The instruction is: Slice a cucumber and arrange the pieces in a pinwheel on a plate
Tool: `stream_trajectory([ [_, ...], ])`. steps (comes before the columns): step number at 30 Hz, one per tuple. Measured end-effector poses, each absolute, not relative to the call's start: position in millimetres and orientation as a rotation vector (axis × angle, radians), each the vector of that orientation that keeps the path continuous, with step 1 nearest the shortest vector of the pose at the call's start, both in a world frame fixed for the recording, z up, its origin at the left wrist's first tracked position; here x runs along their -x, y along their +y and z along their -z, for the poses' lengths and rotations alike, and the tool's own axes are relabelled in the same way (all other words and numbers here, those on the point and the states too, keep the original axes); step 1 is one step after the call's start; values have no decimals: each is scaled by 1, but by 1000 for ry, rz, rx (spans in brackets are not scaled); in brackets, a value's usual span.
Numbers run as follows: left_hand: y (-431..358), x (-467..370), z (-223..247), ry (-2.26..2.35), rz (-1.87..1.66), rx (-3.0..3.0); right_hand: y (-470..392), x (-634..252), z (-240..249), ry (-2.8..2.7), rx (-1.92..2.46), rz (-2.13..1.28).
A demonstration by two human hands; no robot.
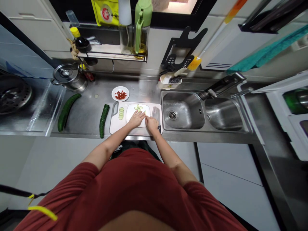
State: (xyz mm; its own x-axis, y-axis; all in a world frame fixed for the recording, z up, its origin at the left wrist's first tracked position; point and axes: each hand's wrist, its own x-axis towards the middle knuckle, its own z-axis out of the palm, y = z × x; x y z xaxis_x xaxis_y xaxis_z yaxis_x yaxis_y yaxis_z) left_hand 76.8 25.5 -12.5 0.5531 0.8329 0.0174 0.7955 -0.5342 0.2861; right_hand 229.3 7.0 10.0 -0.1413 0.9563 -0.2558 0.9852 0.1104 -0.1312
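A white plate [130, 110] lies on the white cutting board [116, 126], with pale green slices [138, 107] arranged at its far side. My left hand [136, 119] rests over the plate, palm down with its fingers stretched toward the slices. At the plate's right edge my right hand [151, 124] is closed, fingertips together near a slice; what they hold is too small to make out. A short row of cucumber slices [121, 113] lies on the board's left part. The cleaver [156, 113] lies on the right part, its handle partly behind my right hand.
Left of the board are a cut cucumber [104, 121] and a whole cucumber [66, 112]. A dish of red pieces [120, 93] stands behind the board. The double sink [184, 110] is at the right, a steel pot [69, 77] at the back left. A bottle shelf [112, 57] hangs above.
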Motion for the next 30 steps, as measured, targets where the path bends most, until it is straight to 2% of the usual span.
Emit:
stream_trajectory([
  [30,32,-80,10,1373,-236,-2534,9,-229,-12,2246,-2013,469],
])
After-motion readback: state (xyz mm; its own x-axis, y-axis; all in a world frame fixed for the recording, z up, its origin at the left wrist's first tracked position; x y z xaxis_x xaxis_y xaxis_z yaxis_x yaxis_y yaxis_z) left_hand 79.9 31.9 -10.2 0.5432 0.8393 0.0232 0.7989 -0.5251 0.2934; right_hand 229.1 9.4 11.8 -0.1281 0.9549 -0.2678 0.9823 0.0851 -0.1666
